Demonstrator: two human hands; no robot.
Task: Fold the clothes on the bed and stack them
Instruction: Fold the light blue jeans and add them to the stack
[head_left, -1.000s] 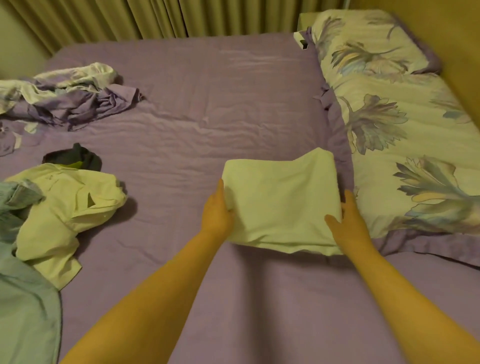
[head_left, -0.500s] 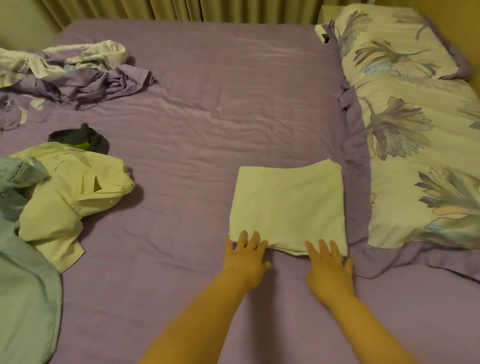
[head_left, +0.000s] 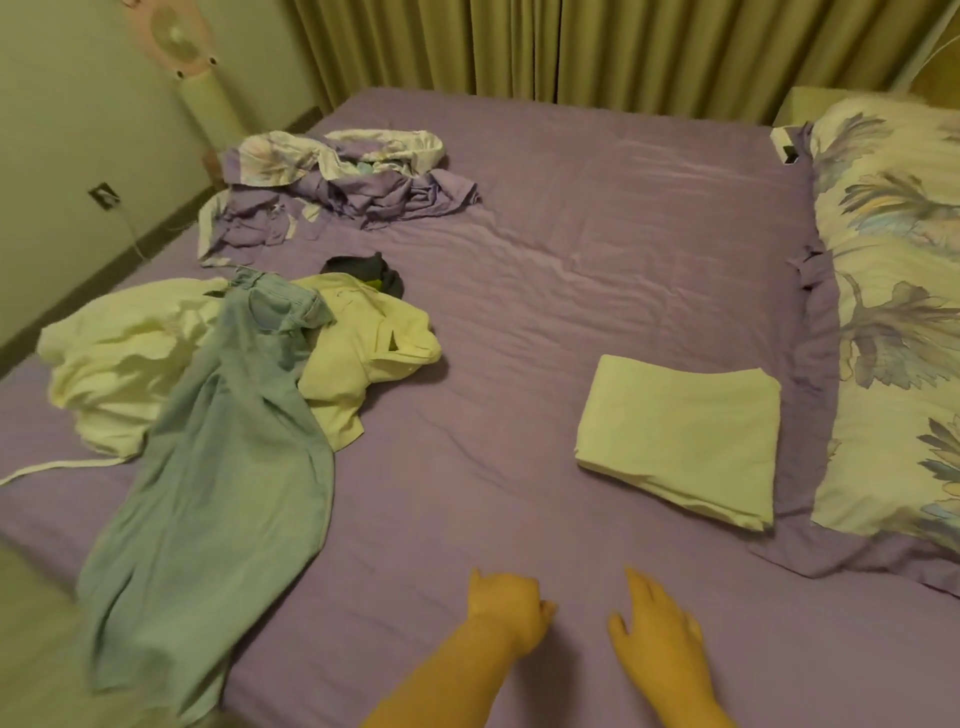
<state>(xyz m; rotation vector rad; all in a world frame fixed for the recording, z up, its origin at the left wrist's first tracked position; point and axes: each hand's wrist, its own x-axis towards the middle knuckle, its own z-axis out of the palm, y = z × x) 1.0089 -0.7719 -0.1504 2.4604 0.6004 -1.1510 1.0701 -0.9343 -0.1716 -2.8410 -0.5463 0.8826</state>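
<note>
One folded cloth (head_left: 680, 431) lies flat on the bed (head_left: 571, 249), ahead of the right hand (head_left: 657, 631), likely set by the pillow (head_left: 893, 312) to start the stack. Left hand (head_left: 506, 605) fingers loosely curled, holding nothing; right fingers spread, empty. Far left of the fingers: one pair of jeans (head_left: 218, 457), two pale shirts (head_left: 363, 358), one dark garment (head_left: 363, 270), unfolded.

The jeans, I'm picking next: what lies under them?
The light blue jeans lie across a crumpled pale yellow shirt and cream cloth. Anything else beneath is covered.
</note>
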